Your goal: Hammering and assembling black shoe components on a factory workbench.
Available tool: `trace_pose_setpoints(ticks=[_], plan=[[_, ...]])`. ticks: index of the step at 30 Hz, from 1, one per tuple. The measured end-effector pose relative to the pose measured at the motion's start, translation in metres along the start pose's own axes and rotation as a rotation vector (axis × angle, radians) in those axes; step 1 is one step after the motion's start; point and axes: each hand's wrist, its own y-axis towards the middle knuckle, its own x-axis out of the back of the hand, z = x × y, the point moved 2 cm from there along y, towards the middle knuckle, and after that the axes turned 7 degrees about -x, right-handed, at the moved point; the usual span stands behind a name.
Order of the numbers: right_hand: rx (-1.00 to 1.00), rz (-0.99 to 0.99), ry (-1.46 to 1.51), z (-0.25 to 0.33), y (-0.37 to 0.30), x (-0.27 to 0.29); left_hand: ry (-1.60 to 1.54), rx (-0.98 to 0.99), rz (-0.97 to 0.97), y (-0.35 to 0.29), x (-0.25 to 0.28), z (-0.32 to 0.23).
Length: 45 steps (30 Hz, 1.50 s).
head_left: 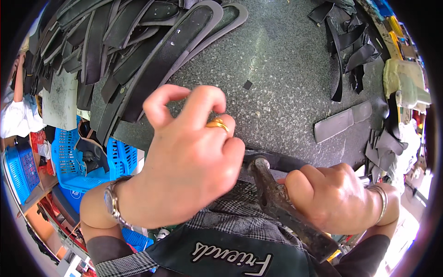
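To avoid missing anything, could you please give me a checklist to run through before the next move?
1. Hammer held by right hand: ok.
2. Left hand empty: cannot tell; its palm side is hidden.
3. Dark strip at near edge of table fully visible: not ok; partly covered.
4. Gap between hammer and left hand: cannot tell.
5. Small black square apart from strip pile: ok.

Straps point(164, 60) upper left on the table point(277, 115), scraps point(363, 56) upper right.
Left hand point(191, 152) at centre, right hand point(334, 196) lower right, hammer point(278, 196) between them; basket point(83, 183) at left, below the straps.
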Motion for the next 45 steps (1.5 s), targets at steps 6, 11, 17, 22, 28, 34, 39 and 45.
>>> trace_pose_setpoints(ticks=[6, 11, 17, 22, 28, 34, 39, 45], plan=[[0.072, -0.036, -0.101, 0.004, 0.012, 0.001, 0.052, 0.038, -0.130, -0.002, -0.016, -0.016], [0.032, 0.006, 0.011, -0.002, 0.012, -0.003, 0.076, 0.055, -0.001, -0.005, -0.019, -0.006], [0.017, -0.009, 0.023, -0.001, 0.010, -0.007, -0.090, 0.208, -0.307, -0.025, -0.036, -0.002], [0.011, -0.038, -0.022, 0.000, 0.008, -0.009, -0.121, 0.228, -0.330, -0.032, -0.021, 0.011], [0.024, -0.034, -0.101, 0.004, 0.006, -0.006, -0.037, -0.022, -0.001, -0.009, -0.001, 0.006], [0.054, -0.022, -0.084, 0.008, 0.008, 0.004, -0.075, 0.066, -0.050, -0.021, -0.018, -0.012], [0.037, 0.016, -0.089, 0.011, 0.011, -0.003, -0.098, 0.120, -0.043, -0.023, -0.021, -0.011], [0.033, 0.065, 0.030, 0.010, 0.009, -0.008, 0.126, 0.383, -0.301, -0.021, -0.025, 0.030]])
